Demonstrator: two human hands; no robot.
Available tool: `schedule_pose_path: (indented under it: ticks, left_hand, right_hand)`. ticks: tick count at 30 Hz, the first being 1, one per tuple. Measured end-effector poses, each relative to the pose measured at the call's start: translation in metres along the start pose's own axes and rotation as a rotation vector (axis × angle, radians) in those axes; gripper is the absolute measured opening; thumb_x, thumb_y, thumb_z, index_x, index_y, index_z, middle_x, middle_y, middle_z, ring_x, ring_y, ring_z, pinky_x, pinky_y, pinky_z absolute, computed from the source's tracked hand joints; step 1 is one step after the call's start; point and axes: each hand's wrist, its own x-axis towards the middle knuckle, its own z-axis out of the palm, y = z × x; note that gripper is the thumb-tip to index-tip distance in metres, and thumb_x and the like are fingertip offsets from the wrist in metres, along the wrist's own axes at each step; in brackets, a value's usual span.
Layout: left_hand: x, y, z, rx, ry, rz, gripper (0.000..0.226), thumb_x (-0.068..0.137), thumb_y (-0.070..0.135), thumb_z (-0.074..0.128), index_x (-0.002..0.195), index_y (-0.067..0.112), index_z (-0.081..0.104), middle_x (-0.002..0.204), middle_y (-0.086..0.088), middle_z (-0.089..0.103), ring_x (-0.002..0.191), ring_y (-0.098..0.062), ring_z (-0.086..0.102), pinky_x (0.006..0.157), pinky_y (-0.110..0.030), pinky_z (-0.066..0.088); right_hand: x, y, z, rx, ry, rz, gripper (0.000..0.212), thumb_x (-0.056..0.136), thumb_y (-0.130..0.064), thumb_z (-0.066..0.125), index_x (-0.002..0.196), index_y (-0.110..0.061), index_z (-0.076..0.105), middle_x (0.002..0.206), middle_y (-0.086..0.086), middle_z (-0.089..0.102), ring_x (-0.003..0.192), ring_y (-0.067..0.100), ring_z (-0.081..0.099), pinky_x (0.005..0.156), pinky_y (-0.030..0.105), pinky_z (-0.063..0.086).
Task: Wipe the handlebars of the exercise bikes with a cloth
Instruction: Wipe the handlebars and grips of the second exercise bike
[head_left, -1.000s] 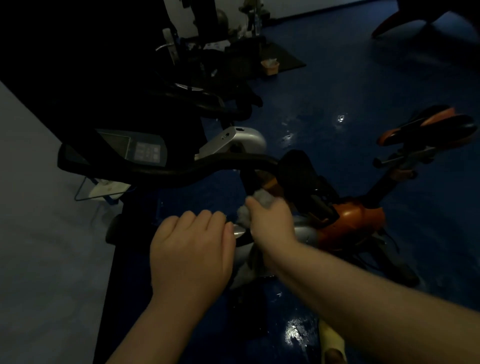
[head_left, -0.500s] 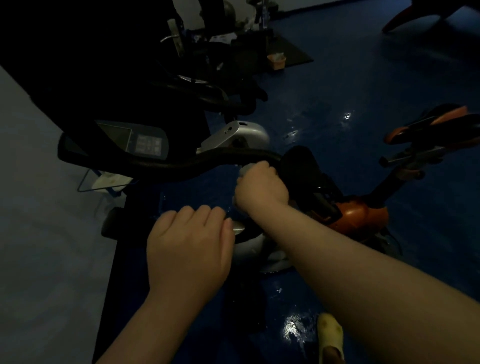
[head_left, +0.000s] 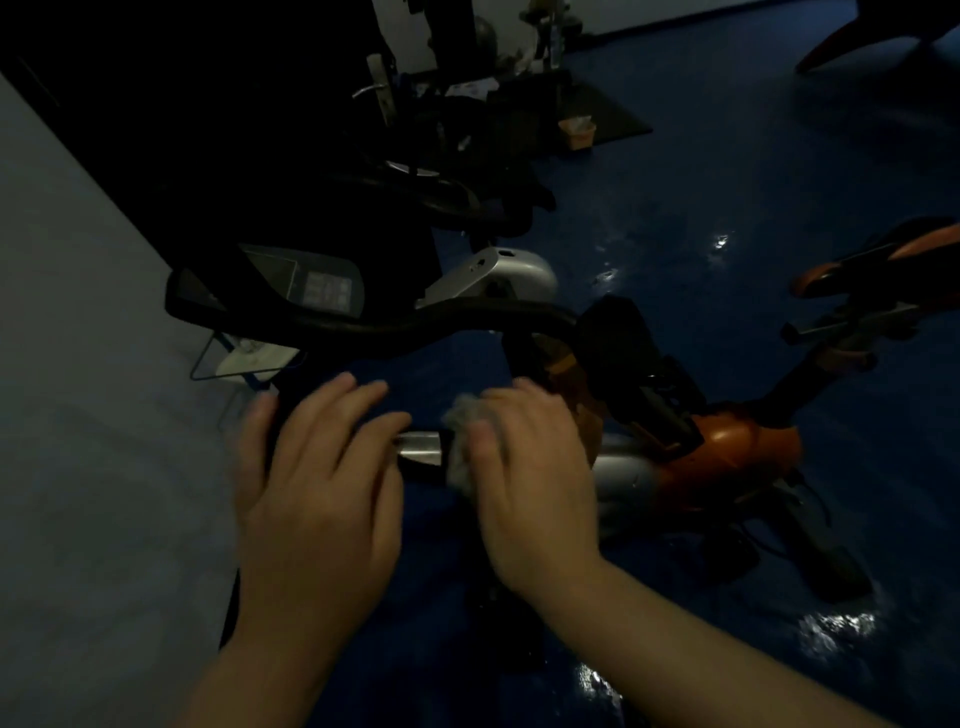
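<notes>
The room is dim. A black curved handlebar (head_left: 467, 319) of the orange exercise bike (head_left: 727, 452) runs across the middle, with a console (head_left: 306, 283) at its left end. Nearer to me lies a second bar with a silver section (head_left: 418, 448). My right hand (head_left: 530, 467) presses a grey cloth (head_left: 462, 441) around that silver section. My left hand (head_left: 317, 478) rests on the same bar just to the left, fingers spread over it and wrapped loosely, with nothing else in it.
A second dark exercise bike (head_left: 467, 208) stands behind the first. The orange saddle (head_left: 878, 260) juts out at the right. The glossy blue floor (head_left: 675, 182) spreads to the right. A grey wall (head_left: 78, 415) runs along the left. A small box (head_left: 576, 130) sits far back.
My right hand with the cloth has come down from the upper black handlebar to the near bar's silver section. My left hand's fingers have spread out from a curled grip.
</notes>
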Motion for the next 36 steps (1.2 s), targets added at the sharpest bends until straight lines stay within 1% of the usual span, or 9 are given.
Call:
schedule_pose_path:
  ticks: [3, 5, 11, 15, 19, 24, 27, 33, 36]
  left_hand:
    - [-0.002, -0.007, -0.003, -0.076, 0.069, -0.041, 0.030, 0.087, 0.003, 0.052, 0.114, 0.003, 0.065, 0.127, -0.015, 0.060, 0.125, -0.029, 0.049, 0.109, -0.052, 0.032]
    - [-0.001, -0.010, -0.004, -0.207, 0.108, -0.096, 0.032, 0.090, 0.001, 0.048, 0.119, -0.001, 0.060, 0.127, -0.014, 0.058, 0.123, -0.030, 0.050, 0.109, -0.040, 0.035]
    - [-0.007, -0.013, -0.008, -0.418, 0.115, -0.272, 0.037, 0.097, 0.006, 0.041, 0.133, 0.003, 0.049, 0.135, -0.008, 0.053, 0.127, -0.019, 0.048, 0.109, -0.030, 0.037]
    - [-0.008, -0.016, -0.016, -0.530, 0.115, -0.326, 0.036, 0.099, 0.010, 0.036, 0.132, 0.015, 0.049, 0.135, 0.000, 0.054, 0.129, -0.010, 0.049, 0.108, -0.022, 0.038]
    - [-0.008, -0.013, -0.016, -0.663, 0.130, -0.461, 0.034, 0.099, 0.020, 0.036, 0.130, 0.027, 0.049, 0.135, 0.016, 0.052, 0.128, 0.000, 0.047, 0.105, -0.013, 0.037]
    - [-0.009, -0.012, -0.014, -0.797, 0.150, -0.528, 0.033, 0.100, 0.026, 0.037, 0.129, 0.033, 0.050, 0.136, 0.014, 0.054, 0.128, -0.001, 0.048, 0.105, -0.017, 0.040]
    - [-0.010, -0.011, -0.015, -0.842, 0.114, -0.516, 0.036, 0.098, 0.035, 0.032, 0.132, 0.038, 0.044, 0.142, 0.019, 0.047, 0.133, 0.002, 0.041, 0.105, -0.009, 0.033]
    - [-0.014, 0.002, -0.013, -0.952, 0.162, -0.543, 0.049, 0.099, 0.039, 0.022, 0.145, 0.025, 0.031, 0.153, 0.010, 0.036, 0.142, -0.007, 0.030, 0.118, -0.041, 0.027]
    - [-0.012, 0.007, -0.013, -0.696, 0.121, -0.398, 0.043, 0.100, 0.031, 0.021, 0.141, 0.029, 0.033, 0.153, 0.016, 0.030, 0.146, -0.010, 0.022, 0.120, -0.047, 0.018]
  right_hand:
    - [0.010, -0.011, 0.005, -0.160, 0.001, -0.294, 0.042, 0.096, -0.043, 0.033, 0.107, -0.017, 0.064, 0.095, -0.002, 0.066, 0.084, 0.015, 0.058, 0.074, 0.028, 0.040]
    - [0.016, 0.008, -0.007, -0.195, -0.044, -0.443, 0.038, 0.094, -0.039, 0.040, 0.107, -0.014, 0.065, 0.092, 0.002, 0.067, 0.079, 0.020, 0.060, 0.069, 0.030, 0.040]
    - [0.016, -0.053, 0.032, -0.195, 0.124, -0.243, 0.035, 0.092, -0.034, 0.036, 0.073, -0.016, 0.060, 0.064, 0.001, 0.060, 0.055, 0.020, 0.054, 0.050, 0.031, 0.039]
    - [0.017, -0.041, 0.020, -0.204, 0.020, -0.402, 0.035, 0.094, -0.034, 0.037, 0.086, -0.015, 0.065, 0.070, 0.002, 0.062, 0.058, 0.021, 0.056, 0.049, 0.032, 0.039]
    - [0.023, -0.056, 0.023, -0.224, -0.001, -0.230, 0.046, 0.095, -0.039, 0.022, 0.082, -0.020, 0.062, 0.068, -0.001, 0.061, 0.057, 0.021, 0.056, 0.048, 0.030, 0.035]
    - [0.020, -0.056, 0.025, -0.113, 0.002, -0.399, 0.036, 0.096, -0.035, 0.030, 0.084, -0.017, 0.058, 0.067, 0.001, 0.059, 0.053, 0.022, 0.054, 0.046, 0.032, 0.039]
    - [0.028, -0.045, 0.015, -0.237, -0.069, -0.281, 0.046, 0.098, -0.042, 0.024, 0.081, -0.020, 0.060, 0.068, -0.001, 0.060, 0.059, 0.022, 0.058, 0.048, 0.031, 0.039]
    - [0.026, -0.088, 0.042, 0.111, 0.003, -0.290, 0.036, 0.097, -0.035, 0.026, 0.097, -0.017, 0.057, 0.071, 0.000, 0.058, 0.057, 0.019, 0.053, 0.050, 0.033, 0.042]
    - [0.017, -0.045, 0.027, -0.152, 0.024, -0.499, 0.037, 0.095, -0.037, 0.035, 0.102, -0.014, 0.063, 0.077, 0.002, 0.060, 0.062, 0.019, 0.054, 0.052, 0.031, 0.038]
